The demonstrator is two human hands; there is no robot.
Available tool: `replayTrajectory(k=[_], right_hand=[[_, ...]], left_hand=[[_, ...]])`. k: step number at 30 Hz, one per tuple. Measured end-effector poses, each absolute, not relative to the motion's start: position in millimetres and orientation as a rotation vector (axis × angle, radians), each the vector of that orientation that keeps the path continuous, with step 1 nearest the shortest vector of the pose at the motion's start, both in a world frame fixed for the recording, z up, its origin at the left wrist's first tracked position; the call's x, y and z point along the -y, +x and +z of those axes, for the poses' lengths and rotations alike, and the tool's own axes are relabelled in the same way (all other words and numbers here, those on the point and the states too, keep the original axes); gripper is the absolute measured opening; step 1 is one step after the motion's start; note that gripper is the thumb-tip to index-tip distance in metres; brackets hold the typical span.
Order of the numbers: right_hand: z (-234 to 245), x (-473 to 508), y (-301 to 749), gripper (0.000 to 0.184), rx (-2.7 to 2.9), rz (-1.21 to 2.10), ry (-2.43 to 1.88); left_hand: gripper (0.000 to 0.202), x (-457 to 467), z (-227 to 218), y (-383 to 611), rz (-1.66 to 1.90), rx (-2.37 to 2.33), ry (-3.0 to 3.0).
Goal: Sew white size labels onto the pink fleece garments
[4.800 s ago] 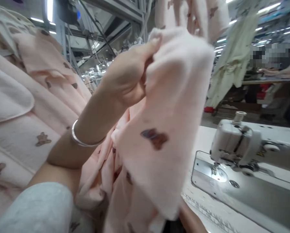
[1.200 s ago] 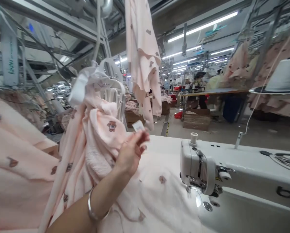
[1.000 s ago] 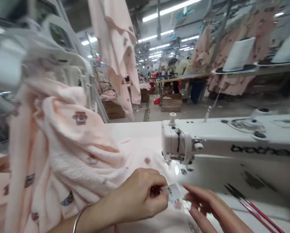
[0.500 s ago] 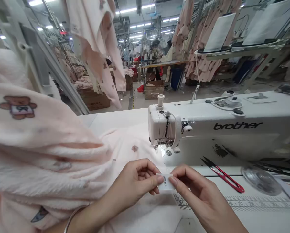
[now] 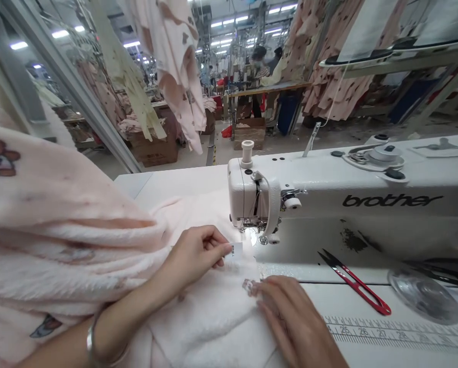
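Observation:
My left hand (image 5: 196,253) pinches a small white label (image 5: 235,250) just left of the needle of a white sewing machine (image 5: 328,199). Under the label lies pale pink fleece fabric (image 5: 213,317) printed with little bears, spread over the machine bed. My right hand (image 5: 290,317) rests on the fabric's edge in front of the presser foot, fingers curled down onto the cloth. A big fold of the same pink fleece (image 5: 56,225) hangs at my left, over my forearm.
Red thread snips (image 5: 357,283) lie on the table right of the needle, beside a clear round dish (image 5: 424,296). A printed ruler (image 5: 385,335) runs along the table front. Pink garments (image 5: 175,61) hang overhead. People work at a far table (image 5: 267,89).
My left hand carried the label forward to the needle area. My right hand let go of the label and dropped onto the fabric edge. The view tilted down slightly.

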State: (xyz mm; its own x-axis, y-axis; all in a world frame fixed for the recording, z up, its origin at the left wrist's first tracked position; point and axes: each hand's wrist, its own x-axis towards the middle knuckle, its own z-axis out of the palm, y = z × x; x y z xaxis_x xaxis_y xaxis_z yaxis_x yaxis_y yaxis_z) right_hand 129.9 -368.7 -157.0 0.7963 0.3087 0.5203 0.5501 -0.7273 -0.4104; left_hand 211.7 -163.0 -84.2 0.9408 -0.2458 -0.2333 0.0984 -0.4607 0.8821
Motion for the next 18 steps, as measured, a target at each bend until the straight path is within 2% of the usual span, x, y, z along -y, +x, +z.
replayTrajectory(k=[4, 13, 18], right_hand=[[-188, 359, 125, 0.032, 0.840, -0.734, -2.547], [-178, 365, 137, 0.017, 0.514, -0.660, -2.391], [-187, 364, 141, 0.031, 0.543, -0.646, -2.522]], left_hand=[[0.018, 168, -120, 224, -0.434, 0.036, 2.127], [0.013, 198, -117, 224, -0.535, -0.001, 1.990], [0.011, 199, -145, 228, -0.579, -0.063, 1.989]])
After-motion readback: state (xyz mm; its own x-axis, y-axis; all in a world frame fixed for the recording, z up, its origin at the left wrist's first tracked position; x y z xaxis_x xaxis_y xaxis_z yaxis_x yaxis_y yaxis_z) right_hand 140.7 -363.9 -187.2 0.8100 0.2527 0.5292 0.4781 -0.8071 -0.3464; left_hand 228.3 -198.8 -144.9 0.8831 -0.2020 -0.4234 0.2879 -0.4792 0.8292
